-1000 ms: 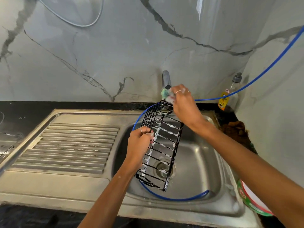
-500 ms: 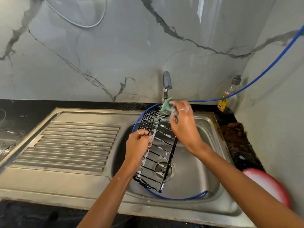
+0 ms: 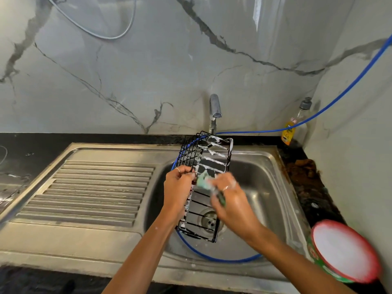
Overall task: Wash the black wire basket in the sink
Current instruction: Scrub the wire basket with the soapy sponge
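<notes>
While both hands grip wire basket [image 3: 209,164] and sponge [image 3: 202,181], marble walls [image 3: 148,71] enclose steel sink [image 3: 265,187].

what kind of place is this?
Most likely a home kitchen: a stainless steel sink with a ribbed drainboard, a tap on a marble-look wall, and a dish soap bottle on the black counter.

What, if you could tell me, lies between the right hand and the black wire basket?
In the head view, a soapy green sponge sits between the right hand and the black wire basket, pressed against its wires mid-length.
</notes>
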### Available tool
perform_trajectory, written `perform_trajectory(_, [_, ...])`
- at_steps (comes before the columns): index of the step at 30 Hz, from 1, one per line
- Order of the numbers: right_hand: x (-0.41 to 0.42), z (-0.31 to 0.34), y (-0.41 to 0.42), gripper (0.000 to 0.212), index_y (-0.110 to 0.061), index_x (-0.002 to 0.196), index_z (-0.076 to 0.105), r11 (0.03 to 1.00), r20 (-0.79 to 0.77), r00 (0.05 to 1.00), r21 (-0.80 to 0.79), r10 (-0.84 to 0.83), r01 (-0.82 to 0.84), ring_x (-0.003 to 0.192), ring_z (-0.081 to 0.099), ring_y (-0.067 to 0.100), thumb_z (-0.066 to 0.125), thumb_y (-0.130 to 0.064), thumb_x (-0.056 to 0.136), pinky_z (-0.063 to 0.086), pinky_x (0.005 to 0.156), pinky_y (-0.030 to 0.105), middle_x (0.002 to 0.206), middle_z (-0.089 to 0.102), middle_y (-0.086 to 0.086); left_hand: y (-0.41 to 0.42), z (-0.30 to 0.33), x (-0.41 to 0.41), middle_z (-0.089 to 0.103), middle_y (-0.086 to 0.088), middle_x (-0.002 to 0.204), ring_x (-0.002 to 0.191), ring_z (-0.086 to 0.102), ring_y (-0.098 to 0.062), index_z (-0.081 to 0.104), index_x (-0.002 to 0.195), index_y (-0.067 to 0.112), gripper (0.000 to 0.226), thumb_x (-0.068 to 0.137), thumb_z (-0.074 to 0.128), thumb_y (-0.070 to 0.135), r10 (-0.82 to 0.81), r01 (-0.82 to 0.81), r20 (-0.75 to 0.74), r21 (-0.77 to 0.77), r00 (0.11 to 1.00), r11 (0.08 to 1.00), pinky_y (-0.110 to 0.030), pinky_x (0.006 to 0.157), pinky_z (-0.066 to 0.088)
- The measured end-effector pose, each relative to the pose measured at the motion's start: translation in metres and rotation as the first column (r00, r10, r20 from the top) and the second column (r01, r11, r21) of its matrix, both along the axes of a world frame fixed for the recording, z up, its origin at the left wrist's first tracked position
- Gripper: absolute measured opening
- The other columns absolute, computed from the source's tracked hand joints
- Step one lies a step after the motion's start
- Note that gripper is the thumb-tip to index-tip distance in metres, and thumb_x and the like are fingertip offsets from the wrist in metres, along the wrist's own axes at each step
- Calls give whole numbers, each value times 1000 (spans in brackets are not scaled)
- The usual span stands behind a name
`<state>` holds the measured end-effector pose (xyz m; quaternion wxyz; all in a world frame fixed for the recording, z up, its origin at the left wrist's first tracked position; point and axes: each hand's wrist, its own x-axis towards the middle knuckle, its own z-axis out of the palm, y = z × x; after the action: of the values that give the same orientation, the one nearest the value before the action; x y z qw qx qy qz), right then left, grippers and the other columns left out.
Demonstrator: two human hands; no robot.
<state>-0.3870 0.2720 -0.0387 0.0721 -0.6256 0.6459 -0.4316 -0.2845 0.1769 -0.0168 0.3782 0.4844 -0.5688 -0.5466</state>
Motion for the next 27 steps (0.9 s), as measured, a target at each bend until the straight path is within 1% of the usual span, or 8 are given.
perform_trajectory(2, [-12, 19, -19, 13, -9, 101, 55, 987, 55, 988, -59, -145, 149, 78, 48, 5, 53, -1, 91, 45, 65, 8, 101, 44, -1, 0, -1, -2, 57, 1, 63, 52, 45, -8, 63, 72, 16, 26, 87, 53, -3, 14, -13, -24, 41, 1000, 999, -17, 45, 32])
perform_trajectory(5, [-29, 44, -46, 23, -6, 113, 59, 960, 51, 961, -55, -273, 276, 82, 50, 4, 50, -1, 92, 48, 80, 12, 106, 44, -1, 2, 2, -8, 53, 2, 59, 52, 44, -7, 61, 75, 15, 23, 87, 54, -2, 25, -20, -51, 95, 998, 995, -16, 42, 32])
perform_trajectory(9, [-15, 39, -45, 35, -7, 127, 55, 980, -23, 982, 62, -187, 188, 100, 52, 11, 50, -5, 92, 48, 93, 21, 120, 46, 3, -2, 7, -16, 54, -1, 64, 57, 46, -13, 60, 74, 14, 16, 86, 53, 5, 47, -31, -114, 140, 992, 990, -23, 47, 37])
perform_trajectory(13, [24, 10, 0, 28, -13, 116, 53, 996, 4, 998, 61, -65, 65, 94, 46, 8, 54, -8, 89, 39, 75, 10, 104, 38, -8, -6, 5, -16, 54, 0, 60, 63, 49, -15, 54, 63, 15, 21, 85, 53, 14, 92, -67, -139, 176, 986, 982, -30, 64, 41])
perform_trajectory(17, [25, -14, 25, 32, -22, 114, 46, 998, -119, 992, 42, 45, -40, 98, 47, 9, 55, -10, 85, 49, 82, 19, 110, 42, -6, -6, 0, -14, 46, 1, 53, 50, 43, -16, 53, 76, 10, 4, 80, 52, 10, 100, -59, -148, 258, 984, 964, -26, 49, 36])
perform_trajectory(21, [-2, -4, 6, 29, -13, 100, 56, 995, -200, 976, -61, -91, 80, 94, 49, 17, 64, 1, 76, 50, 77, 28, 100, 53, 4, -1, 3, -15, 58, -6, 69, 58, 57, -20, 55, 78, 12, 4, 81, 51, 13, 62, -7, -175, 299, 983, 954, -27, 53, 45])
perform_trajectory(24, [-2, 4, 2, 23, -10, 95, 60, 993, -197, 974, -62, -114, 104, 90, 50, 18, 62, 2, 76, 41, 78, 22, 97, 54, 4, -3, 6, -17, 59, -9, 77, 64, 58, -21, 56, 83, 11, 5, 80, 52, 13, 92, -23, -196, 333, 976, 943, -27, 55, 46])
perform_trajectory(27, [9, -3, 16, 29, -14, 108, 56, 1000, -189, 982, -21, 12, -16, 97, 48, 10, 57, -4, 81, 41, 84, 16, 104, 53, 0, -5, 10, -16, 55, -6, 71, 61, 52, -21, 54, 77, 12, 2, 79, 54, 11, 132, -60, -198, 333, 971, 941, -29, 55, 42])
